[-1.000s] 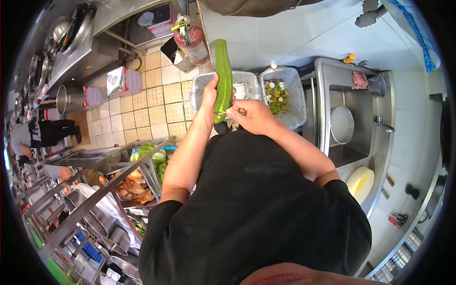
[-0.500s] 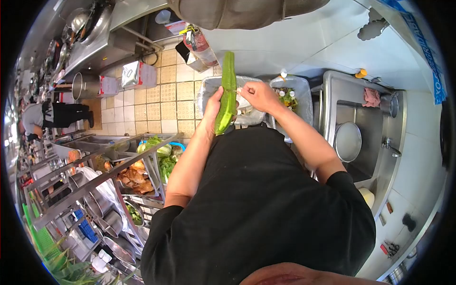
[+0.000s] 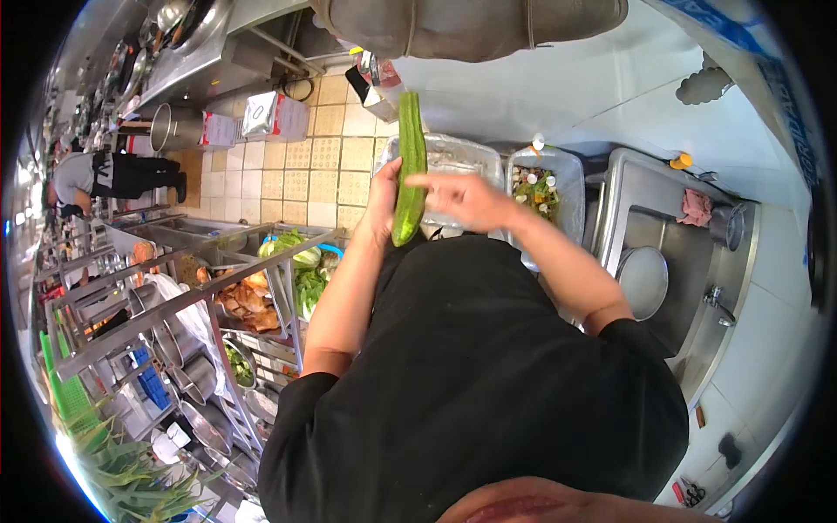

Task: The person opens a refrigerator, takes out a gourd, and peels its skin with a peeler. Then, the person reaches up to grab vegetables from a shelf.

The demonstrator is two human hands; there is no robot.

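Note:
A long green gourd with lengthwise ridges stands nearly upright in the view, its lower end close to the black apron or shirt front. My left hand is closed around its left side at mid-length; part of the fingers is behind the gourd. From the right comes my right hand, blurred by motion, its index finger reaching to the gourd's surface and the other fingers curled. What those curled fingers hold, if anything, I cannot make out. Beneath both hands is a lined bin with pale scraps.
Right of it stands a second lined bin with vegetable scraps. Further right is a steel sink with a round pan. Metal racks with leafy greens stand left. Another person is at far left.
The gourd has turned in my left hand and shows a darker green side. My right hand has moved slightly down, and its index finger now points across the gourd. The view has shifted slightly.

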